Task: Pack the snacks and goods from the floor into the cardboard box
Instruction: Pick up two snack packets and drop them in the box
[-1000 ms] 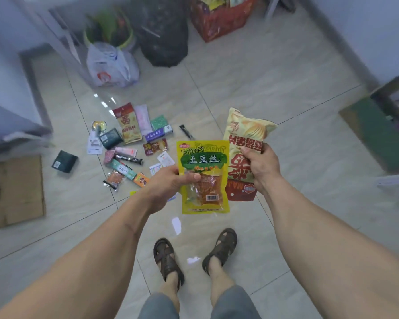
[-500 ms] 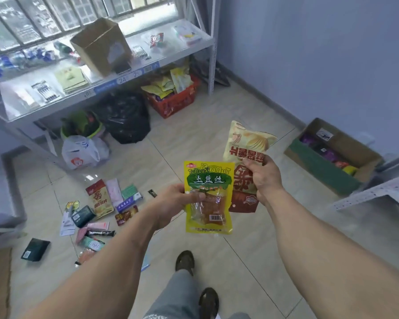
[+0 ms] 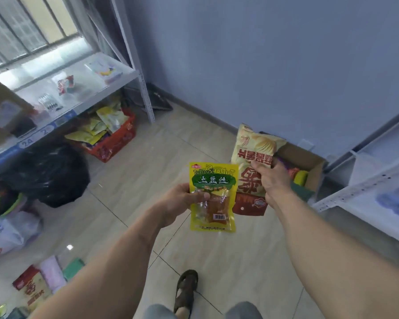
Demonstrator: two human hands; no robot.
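Note:
My left hand (image 3: 180, 201) grips a yellow and green snack packet (image 3: 213, 196) by its left edge, held upright at chest height. Just to its right, my right hand (image 3: 271, 180) holds a pale yellow chip bag (image 3: 253, 148) with a red lower half. Behind the chip bag, an open cardboard box (image 3: 309, 162) sits on the floor against the blue wall, with colourful goods inside; the bag and my right hand hide part of it. More snacks (image 3: 46, 275) lie on the floor at the lower left.
A white metal shelf (image 3: 78, 72) stands at the left with items on it. Under it are a red basket (image 3: 115, 139) of packets, a black bag (image 3: 48, 173) and a white bag (image 3: 7, 231). Another white rack (image 3: 376, 180) stands at the right. My sandalled foot (image 3: 186, 288) is on the tiles.
The view has swung up and to the right, from the snack pile on the floor toward the cardboard box by the wall. Both hands still hold their packets, now closer to the box.

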